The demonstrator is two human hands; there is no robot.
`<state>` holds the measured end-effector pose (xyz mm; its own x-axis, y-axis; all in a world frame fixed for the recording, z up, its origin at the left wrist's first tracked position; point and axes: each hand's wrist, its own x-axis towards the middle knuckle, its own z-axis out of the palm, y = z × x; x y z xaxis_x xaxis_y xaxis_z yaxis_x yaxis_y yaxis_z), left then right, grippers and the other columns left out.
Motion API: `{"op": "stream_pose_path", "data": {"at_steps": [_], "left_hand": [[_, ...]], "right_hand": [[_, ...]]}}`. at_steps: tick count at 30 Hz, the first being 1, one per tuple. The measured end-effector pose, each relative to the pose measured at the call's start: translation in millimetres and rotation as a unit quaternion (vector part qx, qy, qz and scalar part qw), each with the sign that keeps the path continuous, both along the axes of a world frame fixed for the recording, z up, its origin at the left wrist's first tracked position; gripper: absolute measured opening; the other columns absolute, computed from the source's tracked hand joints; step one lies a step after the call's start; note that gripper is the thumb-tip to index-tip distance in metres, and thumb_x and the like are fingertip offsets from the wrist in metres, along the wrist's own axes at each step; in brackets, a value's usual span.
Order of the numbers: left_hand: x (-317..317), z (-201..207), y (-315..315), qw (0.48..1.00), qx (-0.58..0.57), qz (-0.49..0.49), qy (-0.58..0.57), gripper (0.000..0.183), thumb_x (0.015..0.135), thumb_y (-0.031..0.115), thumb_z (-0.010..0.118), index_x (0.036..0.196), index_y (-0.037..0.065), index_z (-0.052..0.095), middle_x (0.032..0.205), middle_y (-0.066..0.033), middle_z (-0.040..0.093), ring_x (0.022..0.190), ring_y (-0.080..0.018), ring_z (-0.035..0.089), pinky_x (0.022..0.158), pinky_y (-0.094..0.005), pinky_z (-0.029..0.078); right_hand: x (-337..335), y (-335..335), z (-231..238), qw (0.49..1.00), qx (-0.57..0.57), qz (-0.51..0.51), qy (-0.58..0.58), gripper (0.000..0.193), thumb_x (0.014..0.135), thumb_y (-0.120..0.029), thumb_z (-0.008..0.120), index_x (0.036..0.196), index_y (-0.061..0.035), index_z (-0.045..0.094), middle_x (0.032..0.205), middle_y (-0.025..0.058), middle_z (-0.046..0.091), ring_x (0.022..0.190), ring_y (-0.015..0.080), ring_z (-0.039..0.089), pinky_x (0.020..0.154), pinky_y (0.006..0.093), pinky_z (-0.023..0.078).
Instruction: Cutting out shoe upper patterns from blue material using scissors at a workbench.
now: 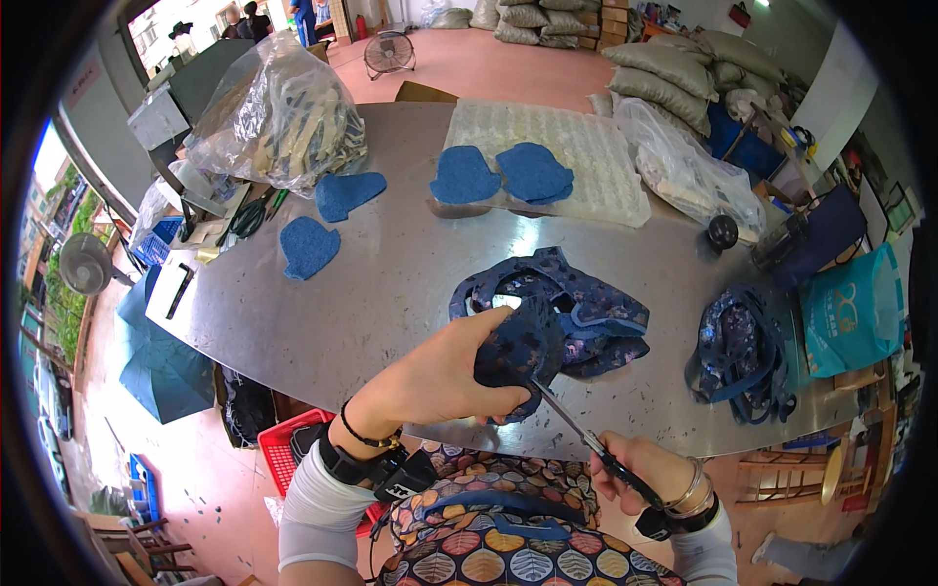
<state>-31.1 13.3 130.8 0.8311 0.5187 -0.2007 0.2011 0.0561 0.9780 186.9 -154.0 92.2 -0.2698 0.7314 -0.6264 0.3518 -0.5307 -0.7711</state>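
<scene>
Scissors (588, 439) sit in the closed right hand (657, 469), blades at the dark fabric piece (523, 342) that the left hand (440, 369) grips at the patterned bundle's (608, 317) near-left side; beyond that bundle lie blue cutouts (465, 176).

Grey metal-topped counter (244, 308): clear plastic bag of beige pieces (303, 127), half past ten; second clear plastic bag (679, 166), pale contents, two o'clock; round black knob-shaped object (722, 232), half past two. Beside its edge: turquoise printed bag (865, 337), three o'clock; red plastic lattice basket (290, 447), half past seven; dark teal umbrella (161, 342), towards nine. Beyond: round wire-caged fan (389, 55), eleven; piled grey-green woven sacks (660, 83), half past one.
</scene>
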Motion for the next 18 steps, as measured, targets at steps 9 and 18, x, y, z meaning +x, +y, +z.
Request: {"op": "stream_pose_path", "data": {"at_steps": [9, 18], "left_hand": [[2.2, -0.7, 3.0, 0.999, 0.005, -0.024, 0.029, 0.07, 0.069, 0.01, 0.066, 0.123, -0.015, 0.03, 0.081, -0.0137, 0.06, 0.06, -0.0117, 0.058, 0.053, -0.0241, 0.047], [3.4, -4.4, 6.1, 0.999, -0.008, -0.027, 0.025, 0.072, 0.067, 0.01, 0.067, 0.123, -0.016, 0.03, 0.082, -0.0145, 0.06, 0.061, -0.0121, 0.057, 0.053, -0.0239, 0.047]], "right_hand": [[1.5, 3.7, -3.6, 0.983, -0.154, -0.079, 0.057, 0.042, 0.072, -0.036, 0.065, 0.089, -0.0036, 0.045, 0.065, 0.001, 0.053, 0.052, 0.008, 0.048, 0.047, 0.0186, 0.037], [5.7, 1.2, -5.0, 0.996, -0.051, -0.021, 0.072, 0.065, 0.059, -0.057, 0.07, 0.087, -0.0043, 0.045, 0.06, 0.0002, 0.052, 0.054, 0.0085, 0.05, 0.049, 0.0188, 0.039]]}}
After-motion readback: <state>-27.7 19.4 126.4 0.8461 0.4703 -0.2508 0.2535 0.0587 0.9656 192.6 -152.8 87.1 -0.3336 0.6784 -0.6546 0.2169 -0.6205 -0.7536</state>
